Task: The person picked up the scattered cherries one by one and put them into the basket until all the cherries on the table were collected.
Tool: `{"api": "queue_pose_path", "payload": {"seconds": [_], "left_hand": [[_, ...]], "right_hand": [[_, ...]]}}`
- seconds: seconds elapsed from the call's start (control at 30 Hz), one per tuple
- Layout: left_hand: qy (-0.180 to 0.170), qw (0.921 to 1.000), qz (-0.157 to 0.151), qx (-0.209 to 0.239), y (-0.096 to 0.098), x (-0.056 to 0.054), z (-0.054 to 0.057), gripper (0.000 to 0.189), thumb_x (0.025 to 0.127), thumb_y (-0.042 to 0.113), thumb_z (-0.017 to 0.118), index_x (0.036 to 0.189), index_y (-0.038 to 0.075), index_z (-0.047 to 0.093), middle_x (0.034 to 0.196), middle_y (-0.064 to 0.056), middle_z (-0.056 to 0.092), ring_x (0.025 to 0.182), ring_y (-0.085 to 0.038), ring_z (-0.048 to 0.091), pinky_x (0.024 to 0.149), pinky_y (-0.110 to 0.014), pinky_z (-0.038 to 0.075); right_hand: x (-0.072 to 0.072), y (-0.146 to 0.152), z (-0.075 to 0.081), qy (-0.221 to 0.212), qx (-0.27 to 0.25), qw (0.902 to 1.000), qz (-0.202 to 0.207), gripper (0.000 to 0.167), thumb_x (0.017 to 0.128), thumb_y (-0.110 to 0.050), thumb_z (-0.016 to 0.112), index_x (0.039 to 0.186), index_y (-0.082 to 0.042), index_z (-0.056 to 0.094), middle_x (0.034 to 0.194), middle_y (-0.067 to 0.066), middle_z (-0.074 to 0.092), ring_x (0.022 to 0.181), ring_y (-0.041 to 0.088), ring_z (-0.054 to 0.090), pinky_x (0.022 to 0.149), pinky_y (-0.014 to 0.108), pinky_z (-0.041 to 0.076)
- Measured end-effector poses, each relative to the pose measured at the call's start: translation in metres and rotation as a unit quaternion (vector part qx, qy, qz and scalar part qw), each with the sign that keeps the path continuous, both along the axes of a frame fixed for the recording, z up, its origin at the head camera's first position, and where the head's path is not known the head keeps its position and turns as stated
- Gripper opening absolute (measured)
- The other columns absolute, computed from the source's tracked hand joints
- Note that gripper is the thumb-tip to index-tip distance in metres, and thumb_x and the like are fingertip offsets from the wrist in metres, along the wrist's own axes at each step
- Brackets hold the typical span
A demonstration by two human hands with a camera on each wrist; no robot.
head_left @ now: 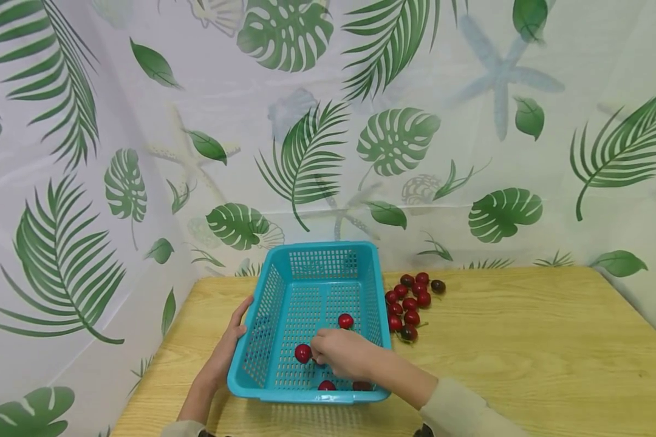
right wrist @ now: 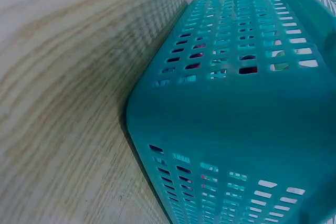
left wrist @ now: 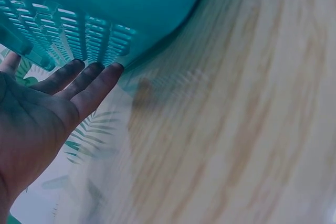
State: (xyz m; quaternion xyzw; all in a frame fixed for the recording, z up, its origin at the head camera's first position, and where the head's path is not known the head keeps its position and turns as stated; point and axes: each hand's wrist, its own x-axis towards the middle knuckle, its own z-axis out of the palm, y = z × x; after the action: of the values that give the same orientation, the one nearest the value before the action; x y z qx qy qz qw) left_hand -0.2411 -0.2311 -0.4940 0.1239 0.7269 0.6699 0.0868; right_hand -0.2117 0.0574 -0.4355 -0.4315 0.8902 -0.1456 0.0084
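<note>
Backdrop [head_left: 404, 79]: white cloth from the left edge across the upper half of the frame, printed with green leaves, pale starfish and shells
Left hand [head_left: 229, 343]: lower left of centre, its forearm rising from the bottom edge, where a pale left sleeve [head_left: 180, 430] just shows; fingers straight and slightly spread against the basket's outer left side, which the left wrist view shows too
Basket [head_left: 300, 395]: turquoise, slotted walls and floor, upright at lower centre on the tabletop
Cherries inside: a red cherry [head_left: 303, 353] just beside the right hand; another cherry [head_left: 326, 385] low against the front wall; a third cherry [head_left: 345, 321] farther back, right of centre; something dark red at the lower right corner, partly hidden
Right hand [head_left: 347, 352]: reaching into the basket from the lower right, fingers curled and pointing down; cannot tell whether they pinch anything
Cherry pile [head_left: 410, 303]: on the tabletop right of the basket, close to its right wall, mostly bright red, some nearly black, a few stems showing
Right sleeve [head_left: 464, 408]: pale, at the bottom edge right of centre
Tabletop [head_left: 514, 340]: yellowish wood grain, running toward the lower right
</note>
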Motion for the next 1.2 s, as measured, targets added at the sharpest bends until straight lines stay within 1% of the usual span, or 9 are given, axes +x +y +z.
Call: {"api": "queue_pose_path", "payload": {"seconds": [0.1,0.27,0.33,0.5,0.8,0.9,1.0,1.07,1.2], "left_hand": [[0.008,1.0,-0.001,-0.005,0.001,0.001,0.0,0.06,0.102,0.028,0.026,0.16,0.028,0.009,0.164,-0.018,0.008,0.14,-0.053,0.025,0.099,-0.053,0.041],[0.014,0.9998,0.005,-0.014,0.001,0.0,-0.001,0.061,0.101,0.029,0.026,0.16,0.028,0.009,0.164,-0.018,0.008,0.14,-0.052,0.025,0.098,-0.051,0.041],[0.013,0.9998,0.004,-0.016,0.001,0.0,-0.001,0.061,0.101,0.03,0.026,0.16,0.028,0.009,0.164,-0.017,0.007,0.141,-0.051,0.024,0.098,-0.051,0.041],[0.011,0.9998,0.003,-0.015,0.001,0.0,-0.001,0.061,0.102,0.029,0.026,0.16,0.028,0.009,0.164,-0.017,0.008,0.141,-0.05,0.024,0.099,-0.05,0.04],[-0.003,1.0,0.001,-0.003,0.002,0.003,0.003,0.06,0.102,0.025,0.026,0.16,0.027,0.011,0.165,-0.014,0.005,0.145,-0.046,0.019,0.103,-0.051,0.036],[-0.008,1.0,-0.001,0.0,0.002,0.002,0.003,0.057,0.103,0.024,0.026,0.159,0.026,0.014,0.165,-0.014,0.008,0.143,-0.046,0.024,0.1,-0.047,0.039],[-0.014,0.9999,0.005,0.002,0.001,0.002,0.002,0.054,0.104,0.025,0.026,0.157,0.026,0.018,0.161,-0.018,0.016,0.132,-0.046,0.038,0.092,-0.043,0.046],[-0.012,0.9999,0.01,0.0,0.001,0.002,0.001,0.051,0.105,0.026,0.026,0.156,0.025,0.02,0.159,-0.02,0.019,0.126,-0.045,0.043,0.089,-0.041,0.048],[0.001,1.0,0.001,-0.004,0.0,0.003,0.0,0.05,0.107,0.033,0.023,0.156,0.023,0.017,0.159,-0.022,0.017,0.128,-0.048,0.04,0.091,-0.044,0.046]], "right_hand": [[0.0,-0.001,-0.003,-0.001,0.017,0.9998,-0.007,0.015,0.093,-0.006,0.066,0.081,-0.013,0.061,0.078,-0.007,0.053,0.071,0.004,0.047,0.064,0.016,0.044],[0.002,-0.001,-0.005,-0.03,0.055,0.9979,-0.018,0.024,0.087,0.003,0.068,0.072,-0.013,0.058,0.072,-0.007,0.044,0.065,0.006,0.039,0.057,0.017,0.039],[0.002,-0.001,-0.007,-0.036,0.069,0.9968,-0.019,0.022,0.087,0.001,0.069,0.073,-0.013,0.059,0.072,-0.007,0.045,0.065,0.006,0.039,0.057,0.018,0.039],[0.002,-0.002,-0.01,-0.023,0.084,0.9961,-0.012,0.017,0.087,-0.006,0.072,0.076,-0.014,0.062,0.072,-0.008,0.049,0.066,0.005,0.044,0.057,0.019,0.04],[0.002,-0.001,-0.011,-0.027,0.085,0.9959,-0.012,0.023,0.089,-0.008,0.068,0.071,-0.015,0.056,0.067,-0.009,0.044,0.061,0.006,0.041,0.053,0.02,0.037],[0.002,0.0,-0.011,-0.031,0.077,0.9965,-0.011,0.024,0.089,-0.008,0.068,0.07,-0.015,0.055,0.065,-0.009,0.044,0.059,0.006,0.041,0.051,0.02,0.036],[0.002,-0.001,-0.011,-0.028,0.076,0.9967,-0.01,0.025,0.088,-0.008,0.067,0.069,-0.016,0.054,0.065,-0.009,0.044,0.06,0.006,0.041,0.051,0.02,0.036],[0.002,-0.001,-0.011,-0.022,0.075,0.9969,-0.009,0.025,0.088,-0.009,0.067,0.069,-0.016,0.054,0.066,-0.008,0.044,0.06,0.006,0.042,0.052,0.021,0.037],[0.002,-0.002,-0.011,-0.015,0.076,0.9969,-0.008,0.026,0.088,-0.01,0.067,0.068,-0.018,0.053,0.065,-0.008,0.046,0.061,0.006,0.043,0.053,0.022,0.039]]}}
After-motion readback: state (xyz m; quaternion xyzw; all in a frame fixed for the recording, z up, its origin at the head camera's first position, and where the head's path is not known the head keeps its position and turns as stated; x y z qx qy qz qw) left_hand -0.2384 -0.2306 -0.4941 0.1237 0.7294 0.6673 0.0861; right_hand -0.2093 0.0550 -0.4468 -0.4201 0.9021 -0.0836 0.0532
